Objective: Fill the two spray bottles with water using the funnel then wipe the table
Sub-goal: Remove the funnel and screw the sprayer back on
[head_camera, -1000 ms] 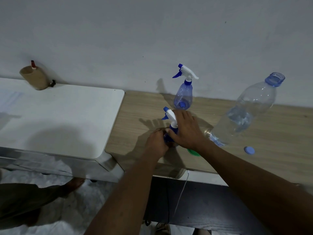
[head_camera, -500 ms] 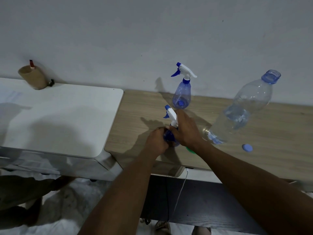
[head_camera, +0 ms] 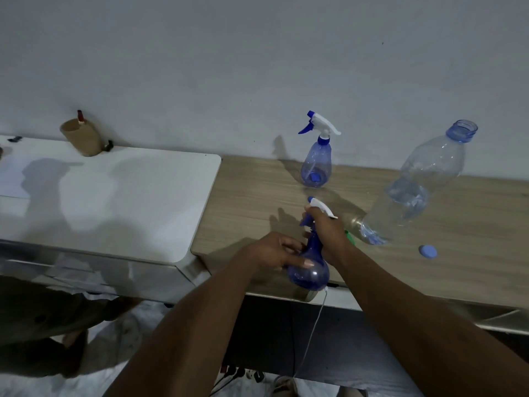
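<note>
A brown cup (head_camera: 81, 138) stands at the back of the white desk (head_camera: 114, 196). At the front edge of the wooden desk (head_camera: 252, 196), the left hand (head_camera: 274, 250) wraps its fingers (head_camera: 294, 262) round the bulb of the near spray bottle (head_camera: 310, 272). The right hand (head_camera: 329, 233) grips that bottle's trigger head. The far spray bottle (head_camera: 316, 164) stands upright by the wall. A green funnel (head_camera: 349, 237) peeks out behind the right wrist, beside the uncapped, part-full water bottle (head_camera: 412, 190). The blue cap (head_camera: 428, 251) lies just right of it.
</note>
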Available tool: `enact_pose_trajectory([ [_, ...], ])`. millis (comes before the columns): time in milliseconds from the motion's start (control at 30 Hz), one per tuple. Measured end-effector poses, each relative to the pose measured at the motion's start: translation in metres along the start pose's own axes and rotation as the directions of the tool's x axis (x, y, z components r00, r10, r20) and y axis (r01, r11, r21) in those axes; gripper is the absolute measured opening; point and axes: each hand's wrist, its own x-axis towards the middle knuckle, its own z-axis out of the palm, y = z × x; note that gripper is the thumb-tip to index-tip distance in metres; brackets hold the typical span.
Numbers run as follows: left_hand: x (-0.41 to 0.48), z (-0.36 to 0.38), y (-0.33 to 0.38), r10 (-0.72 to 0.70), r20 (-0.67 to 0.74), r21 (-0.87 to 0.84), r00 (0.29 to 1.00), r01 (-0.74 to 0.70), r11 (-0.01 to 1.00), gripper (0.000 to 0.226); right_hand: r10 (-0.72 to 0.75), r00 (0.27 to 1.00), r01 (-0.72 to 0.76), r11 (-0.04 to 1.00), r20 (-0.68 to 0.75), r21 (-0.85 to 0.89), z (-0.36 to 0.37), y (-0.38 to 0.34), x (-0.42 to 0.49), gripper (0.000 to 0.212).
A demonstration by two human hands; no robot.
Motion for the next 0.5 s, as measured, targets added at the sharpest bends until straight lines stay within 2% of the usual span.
enact_pose_trajectory([
  [133, -0.007, 0.006, -0.005, -0.039, -0.013, -0.025, 0.999, 0.039, 0.999, 0.054, 0.034, 0.998, -0.033, 0.999, 0.05, -0.012, 0.002, 0.002, -0.007, 0.017],
  [267, -0.011, 0.003, -0.004, -0.058, 0.001, -0.044, 0.998, 0.058, 0.997, 0.053, 0.028, 0.999, -0.027, 0.999, 0.031, -0.03, 0.004, 0.003, -0.009, 0.018],
  [400, -0.013, 0.006, -0.003, -0.068, 0.033, -0.05, 0.997, 0.069, 0.996, 0.039, 0.012, 1.0, -0.014, 0.995, -0.017, -0.098, 0.004, 0.003, -0.009, 0.017],
  [500, -0.014, 0.008, -0.003, -0.071, 0.043, -0.084, 0.997, 0.075, 0.994, 0.041, 0.028, 1.0, -0.028, 0.994, -0.007, -0.109, 0.003, 0.004, -0.009, 0.014],
])
